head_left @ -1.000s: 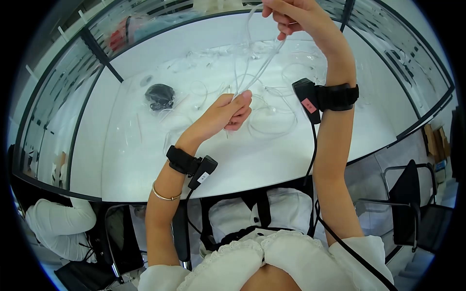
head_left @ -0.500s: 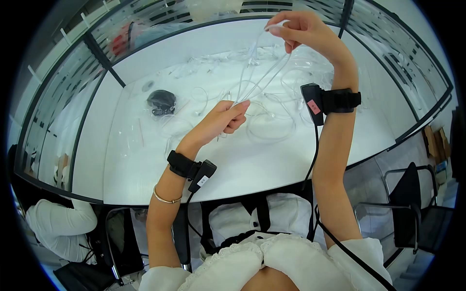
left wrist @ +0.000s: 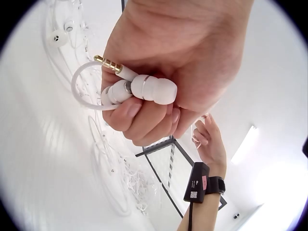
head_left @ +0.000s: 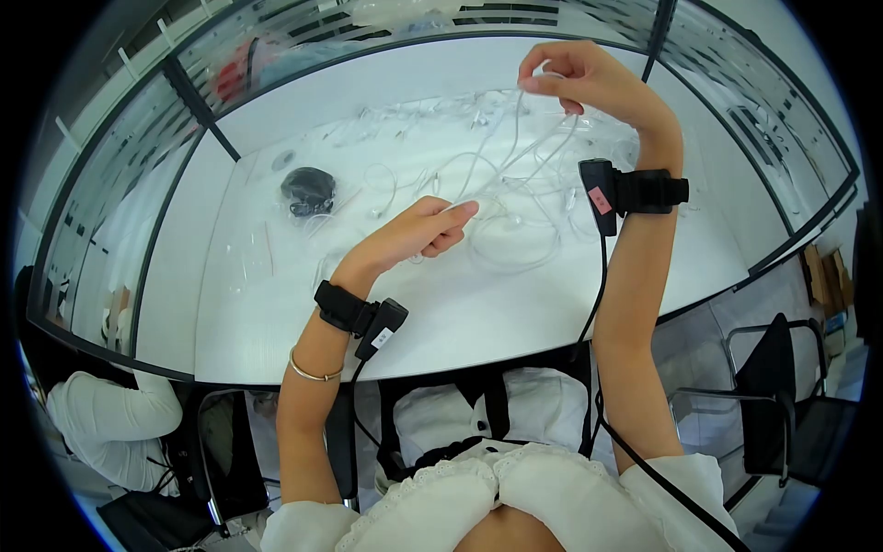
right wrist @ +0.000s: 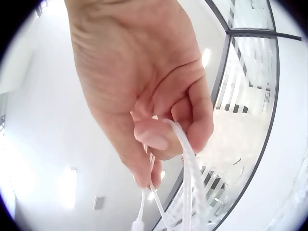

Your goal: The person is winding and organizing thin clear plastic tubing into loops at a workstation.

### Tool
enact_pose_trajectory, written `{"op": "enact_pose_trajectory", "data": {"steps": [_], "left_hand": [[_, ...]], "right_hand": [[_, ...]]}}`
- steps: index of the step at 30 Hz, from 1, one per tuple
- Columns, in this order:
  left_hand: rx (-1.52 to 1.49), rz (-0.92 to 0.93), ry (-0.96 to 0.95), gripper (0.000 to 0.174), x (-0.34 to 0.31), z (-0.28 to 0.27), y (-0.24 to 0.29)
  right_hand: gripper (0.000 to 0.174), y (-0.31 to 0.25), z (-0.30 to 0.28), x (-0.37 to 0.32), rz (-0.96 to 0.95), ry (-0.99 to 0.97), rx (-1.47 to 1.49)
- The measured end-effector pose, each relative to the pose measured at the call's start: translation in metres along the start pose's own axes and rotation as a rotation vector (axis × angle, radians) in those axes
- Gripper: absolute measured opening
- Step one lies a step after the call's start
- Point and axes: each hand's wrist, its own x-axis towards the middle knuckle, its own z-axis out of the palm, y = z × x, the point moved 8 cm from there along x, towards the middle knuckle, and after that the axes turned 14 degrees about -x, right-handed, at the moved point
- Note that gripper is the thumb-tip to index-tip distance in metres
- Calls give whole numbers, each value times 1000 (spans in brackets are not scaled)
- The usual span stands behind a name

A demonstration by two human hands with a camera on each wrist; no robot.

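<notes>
My left hand [head_left: 409, 235] grips a white pair of wired earphones. In the left wrist view the earbuds [left wrist: 156, 90] and the gold-banded plug [left wrist: 109, 64] stick out of the curled fingers, with a small loop of cord beside them. Farther out and higher, my right hand [head_left: 593, 85] pinches the same earphones' white cable [right wrist: 191, 180] between thumb and fingertips. Strands of it hang in loops between the two hands. A small white cylindrical piece [right wrist: 137, 225] hangs on the cord below the right fingertips.
More white earphones and coiled cables [head_left: 515, 262] lie spread over the white table [head_left: 441, 322]. A dark wrapped bundle [head_left: 308, 190] sits at the left. Clear plastic bags lie along the back, before a partition with glass panels. Another person's white sleeve [head_left: 115, 419] shows lower left.
My right hand has come down and slightly to the right with the cable, which now hangs slacker. The left hand has barely shifted and still grips the earphones.
</notes>
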Motion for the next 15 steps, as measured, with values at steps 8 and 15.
{"op": "enact_pose_trajectory", "data": {"steps": [8,15], "left_hand": [[-144,78,7,48,-4,4,17],[-194,107,-13,47,-4,-1,18]], "right_hand": [[16,4,-7,7,-60,150,165],[20,6,-6,13,-23,186,177]]}}
